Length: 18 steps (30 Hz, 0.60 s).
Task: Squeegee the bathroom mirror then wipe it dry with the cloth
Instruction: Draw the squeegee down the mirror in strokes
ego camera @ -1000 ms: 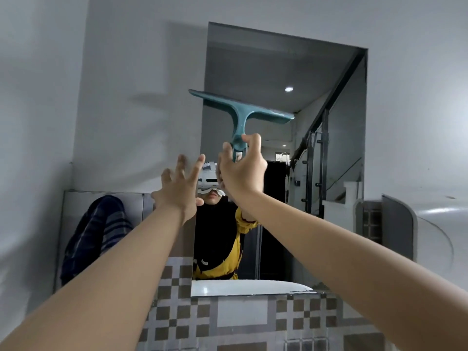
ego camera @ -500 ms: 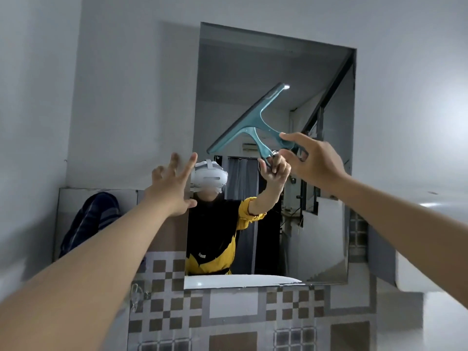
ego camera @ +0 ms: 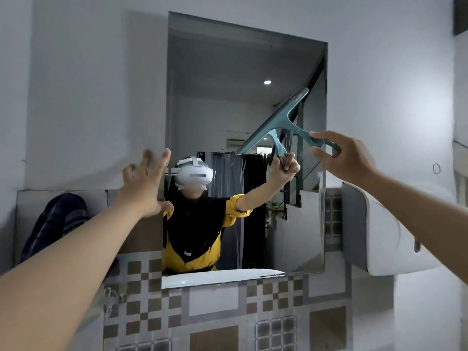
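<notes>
From the head camera, I am reaching both arms up toward the bathroom mirror [ego camera: 228,72], which is hanging on the wall above a band of checked tiles [ego camera: 228,312]. My right hand [ego camera: 347,158] is pinching the handle of the teal squeegee [ego camera: 281,125] between thumb and fingers, and the tool is tilting so that its blade is running diagonally from the lower left up toward the mirror's upper right edge; the blade appears to be lying against the glass, though I cannot tell how firmly it is pressing. My left hand [ego camera: 144,186] is holding nothing, its fingers spreading wide, with the palm near the mirror's left edge; whether it is touching the wall or the glass I cannot tell. A dark striped cloth [ego camera: 54,224] is hanging over a ledge at the left, well apart from both hands. I judge that I am working through the squeegee step, on the upper right part of the glass. The next move is calling for an even pull of the blade across the glass, keeping the whole edge flat against it, before I am turning to the cloth.
</notes>
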Each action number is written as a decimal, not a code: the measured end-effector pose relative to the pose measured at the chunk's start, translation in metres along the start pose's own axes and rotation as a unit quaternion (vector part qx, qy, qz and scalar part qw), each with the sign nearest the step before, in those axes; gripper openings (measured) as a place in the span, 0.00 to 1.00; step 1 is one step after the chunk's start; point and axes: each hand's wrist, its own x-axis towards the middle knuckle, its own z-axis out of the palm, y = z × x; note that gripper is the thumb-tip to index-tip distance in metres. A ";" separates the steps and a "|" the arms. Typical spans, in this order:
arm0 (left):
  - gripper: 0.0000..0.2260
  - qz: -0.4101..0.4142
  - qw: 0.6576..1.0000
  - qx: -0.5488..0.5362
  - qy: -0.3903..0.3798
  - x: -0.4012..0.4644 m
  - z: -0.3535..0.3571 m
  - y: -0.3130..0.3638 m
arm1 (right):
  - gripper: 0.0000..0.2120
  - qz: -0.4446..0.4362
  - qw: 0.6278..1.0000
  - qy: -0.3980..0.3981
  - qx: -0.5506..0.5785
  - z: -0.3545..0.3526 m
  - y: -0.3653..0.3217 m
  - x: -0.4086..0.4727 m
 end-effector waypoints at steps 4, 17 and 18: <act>0.56 0.005 1.000 0.001 0.001 0.000 0.001 0.000 | 0.13 0.017 1.000 0.010 0.001 -0.001 0.008 -0.006; 0.59 0.014 0.999 0.005 0.035 0.005 0.008 -0.004 | 0.10 0.189 0.979 0.004 0.079 0.017 0.000 -0.058; 0.59 0.011 0.999 0.004 0.034 0.004 0.008 -0.003 | 0.09 0.201 0.975 -0.006 0.090 0.021 -0.010 -0.060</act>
